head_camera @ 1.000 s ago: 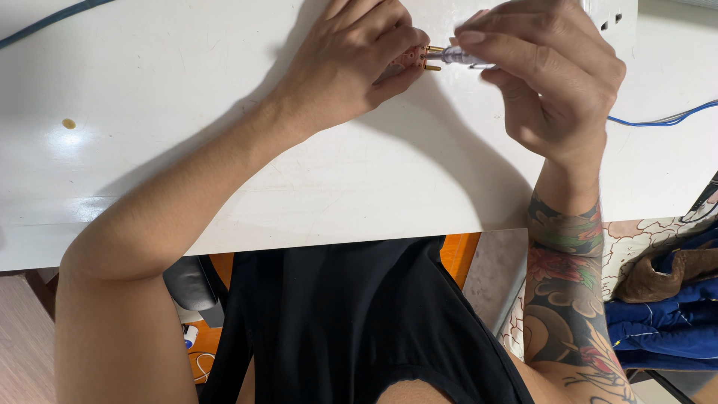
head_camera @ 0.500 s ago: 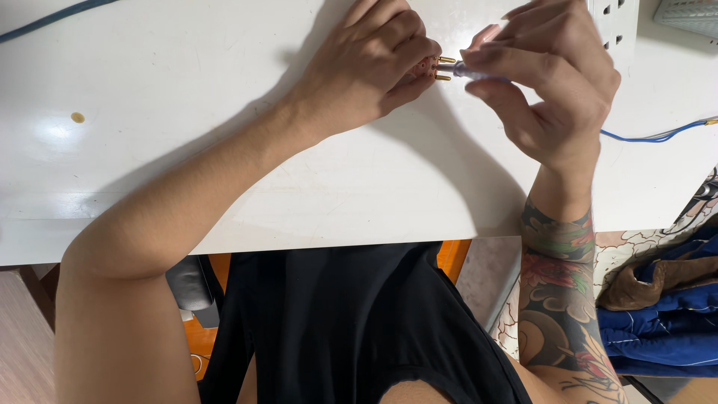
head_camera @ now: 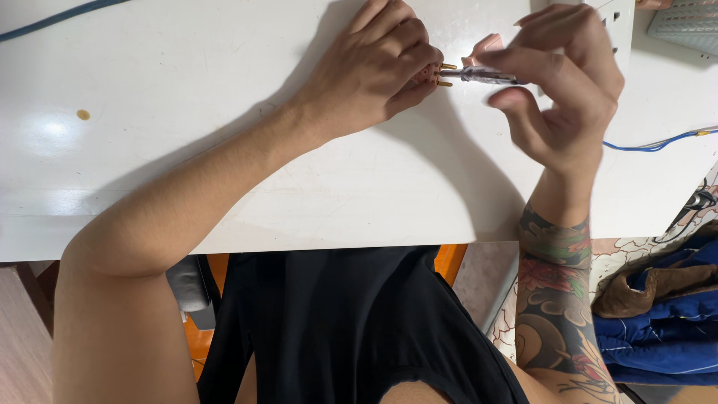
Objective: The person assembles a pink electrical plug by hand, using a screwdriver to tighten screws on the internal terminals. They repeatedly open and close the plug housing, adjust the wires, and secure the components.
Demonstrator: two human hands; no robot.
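My left hand (head_camera: 378, 67) rests on the white table (head_camera: 224, 150) and pinches a small part with brass pins (head_camera: 441, 75) between its fingertips. My right hand (head_camera: 565, 90) holds a thin screwdriver with a clear handle (head_camera: 482, 74), its tip pointing left against the brass pins. Both hands meet at the table's far middle. Most of the small part is hidden inside the left fingers.
A blue wire (head_camera: 658, 142) runs off the table's right edge. A dark cable (head_camera: 52, 19) crosses the far left corner. A white perforated strip (head_camera: 617, 30) lies behind the right hand, a grey mesh object (head_camera: 688, 26) at far right. Blue cloth (head_camera: 666, 322) lies on the floor.
Both hands have shifted slightly, staying together. The right hand's fingers have changed their hold on the screwdriver, which stays against the brass pins.
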